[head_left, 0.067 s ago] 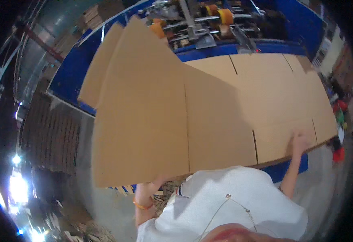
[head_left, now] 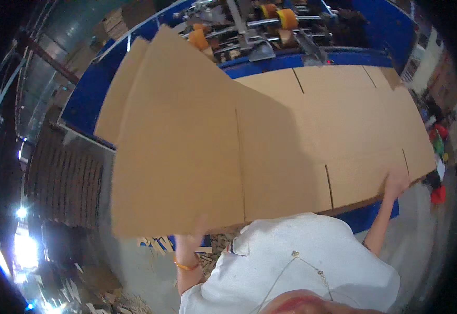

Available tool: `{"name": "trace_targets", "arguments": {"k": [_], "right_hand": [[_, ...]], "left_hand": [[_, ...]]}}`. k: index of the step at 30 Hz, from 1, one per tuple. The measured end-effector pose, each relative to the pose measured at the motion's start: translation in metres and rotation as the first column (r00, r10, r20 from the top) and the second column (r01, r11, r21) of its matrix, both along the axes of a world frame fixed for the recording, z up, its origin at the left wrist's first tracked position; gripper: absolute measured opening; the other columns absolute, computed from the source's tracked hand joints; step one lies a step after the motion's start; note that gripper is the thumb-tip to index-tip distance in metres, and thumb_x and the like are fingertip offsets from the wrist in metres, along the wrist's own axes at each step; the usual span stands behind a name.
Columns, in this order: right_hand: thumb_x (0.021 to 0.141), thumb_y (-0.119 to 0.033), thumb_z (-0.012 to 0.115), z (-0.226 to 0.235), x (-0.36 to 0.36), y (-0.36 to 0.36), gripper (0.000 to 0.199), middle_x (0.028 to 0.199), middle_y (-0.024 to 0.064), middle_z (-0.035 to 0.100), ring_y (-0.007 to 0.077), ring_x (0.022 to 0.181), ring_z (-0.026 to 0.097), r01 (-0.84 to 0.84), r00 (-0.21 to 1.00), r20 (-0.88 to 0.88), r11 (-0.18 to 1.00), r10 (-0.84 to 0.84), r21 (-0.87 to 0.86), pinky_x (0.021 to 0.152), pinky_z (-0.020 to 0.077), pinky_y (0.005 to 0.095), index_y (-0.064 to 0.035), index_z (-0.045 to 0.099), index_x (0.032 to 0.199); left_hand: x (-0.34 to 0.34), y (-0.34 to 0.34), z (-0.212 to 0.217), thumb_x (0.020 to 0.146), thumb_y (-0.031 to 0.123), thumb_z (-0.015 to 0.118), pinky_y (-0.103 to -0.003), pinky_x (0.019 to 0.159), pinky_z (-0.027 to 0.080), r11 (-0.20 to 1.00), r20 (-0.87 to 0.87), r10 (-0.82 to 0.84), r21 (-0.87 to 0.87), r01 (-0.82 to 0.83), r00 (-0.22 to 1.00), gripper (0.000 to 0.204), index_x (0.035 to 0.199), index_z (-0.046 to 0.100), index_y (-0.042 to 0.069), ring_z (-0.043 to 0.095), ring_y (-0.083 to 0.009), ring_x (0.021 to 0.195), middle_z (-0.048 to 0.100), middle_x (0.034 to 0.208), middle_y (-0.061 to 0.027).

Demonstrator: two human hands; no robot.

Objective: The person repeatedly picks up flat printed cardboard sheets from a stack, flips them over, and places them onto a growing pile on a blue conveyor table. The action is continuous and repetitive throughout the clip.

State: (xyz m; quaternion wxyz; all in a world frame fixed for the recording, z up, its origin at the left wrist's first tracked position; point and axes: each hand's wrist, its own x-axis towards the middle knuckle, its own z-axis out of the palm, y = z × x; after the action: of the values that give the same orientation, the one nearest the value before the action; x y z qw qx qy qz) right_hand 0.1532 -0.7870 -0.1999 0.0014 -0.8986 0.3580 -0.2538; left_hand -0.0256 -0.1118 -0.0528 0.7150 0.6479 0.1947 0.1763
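A large brown cardboard sheet, creased and slotted like a flattened box, spans the space before me. Its left panel is raised and tilted, with a narrower flap standing behind it at the far left. The right part lies flatter, marked by dark slots. My left hand grips the near edge of the left panel, its fingers blurred over the board. Near the right corner, my right hand closes on the front edge, fingertips on the upper face. Whether more sheets lie underneath I cannot tell.
Behind the sheet stands a blue-framed machine with metal shafts and orange rollers. Stacked cardboard stands on the left. Cardboard scraps lie below the near edge. Red and green items are at the far right.
The raised left panel has shifted slightly left. My right hand has slid a little to the right along the edge. The view has moved slightly too.
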Motion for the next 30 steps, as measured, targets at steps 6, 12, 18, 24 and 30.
{"name": "trace_targets", "arguments": {"k": [6,12,18,24,30], "right_hand": [[0.09,-0.037,0.06,-0.033,-0.042,-0.169,0.055,0.122,0.0131,0.056,0.0265,0.111,0.054,-0.64,0.565,0.398,-0.079,-0.723,0.764,0.092,0.0462,0.0428,0.0005,0.048,0.128],[0.097,-0.029,0.051,-0.019,-0.043,-0.039,0.046,0.136,0.0116,0.05,0.0249,0.119,0.051,-0.719,0.458,0.595,0.119,-0.661,0.685,0.097,0.0456,0.039,-0.0032,0.045,0.135],[0.096,-0.015,0.053,0.108,-0.048,0.172,0.038,0.128,0.0119,0.055,0.0245,0.11,0.057,-0.753,0.348,0.855,0.429,-0.384,0.499,0.093,0.0472,0.0408,0.0009,0.047,0.13],[0.088,-0.005,0.056,0.088,0.004,0.201,0.023,0.103,0.0146,0.069,0.0314,0.096,0.065,-0.831,0.349,0.683,0.548,0.642,-0.091,0.091,0.0476,0.0405,0.0051,0.064,0.107],[0.074,0.001,0.058,0.112,0.064,0.212,0.047,0.119,0.016,0.065,0.033,0.108,0.062,-0.896,0.179,0.479,0.344,0.859,-0.281,0.097,0.046,0.0418,0.0023,0.061,0.121]], "left_hand": [[0.036,0.089,0.063,0.083,0.006,0.068,-0.032,0.09,0.047,0.912,0.1,0.2,0.344,-0.222,0.975,0.053,0.131,0.046,-0.002,0.055,-0.021,0.108,0.056,0.122,-0.0113],[0.083,0.117,0.099,0.086,0.006,0.068,-0.03,0.079,0.05,0.783,0.274,0.266,0.498,-0.373,0.924,0.029,0.112,0.061,-0.005,0.06,-0.0164,0.087,0.066,0.099,-0.0085],[0.088,0.133,0.039,0.089,0.011,0.068,-0.028,0.076,0.05,0.666,0.335,0.362,0.56,-0.493,0.87,0.023,0.105,0.064,-0.005,0.06,-0.0133,0.085,0.067,0.099,-0.0087],[0.095,0.094,-0.011,0.09,0.012,0.066,-0.026,0.071,0.049,0.699,0.412,0.272,0.536,-0.473,0.87,0.016,0.097,0.068,-0.002,0.059,-0.01,0.08,0.068,0.092,-0.0035],[0.122,0.052,-0.052,0.071,-0.008,0.066,-0.038,0.1,0.042,0.531,0.155,-0.087,0.843,-0.086,0.984,0.054,0.124,0.061,0.002,0.054,-0.0292,0.118,0.057,0.13,-0.0157]]}}
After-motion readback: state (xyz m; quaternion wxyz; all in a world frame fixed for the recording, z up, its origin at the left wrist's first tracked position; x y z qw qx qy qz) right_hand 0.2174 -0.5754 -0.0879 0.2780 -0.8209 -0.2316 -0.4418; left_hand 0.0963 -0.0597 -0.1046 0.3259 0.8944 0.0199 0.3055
